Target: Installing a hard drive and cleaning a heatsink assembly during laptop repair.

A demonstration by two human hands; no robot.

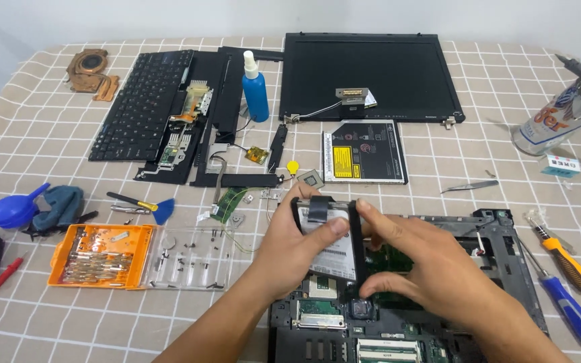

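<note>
- Covering the whole work surface, a checked tablecloth (pixel 438 168) carries every part listed below.
- Lying flat at the far side, the detached laptop screen (pixel 371 74) has a loose cable across its dark panel.
- Sitting nearest the person, the opened laptop base (pixel 398 329) shows its green board and slots, partly hidden by both forearms.
- Resting far left, the removed keyboard (pixel 139 104) lies beside black trim pieces and a blue spray bottle (pixel 255 91).
- Placed just in front of the screen, a flat optical drive (pixel 364 153) faces up.
- Standing open at near left, an orange screwdriver-bit case (pixel 99 255) has a clear lid holding loose screws.
- Raised above the base, between both hands, the hard drive (pixel 334 245) sits in a black frame, tilted.
- Gripping its left edge, the left hand (pixel 297 245) has its fingers clamped on the drive, thumb across the front.
- Pinching the frame's right rail, the right hand (pixel 415 259) closes thumb and forefinger on it.
</note>
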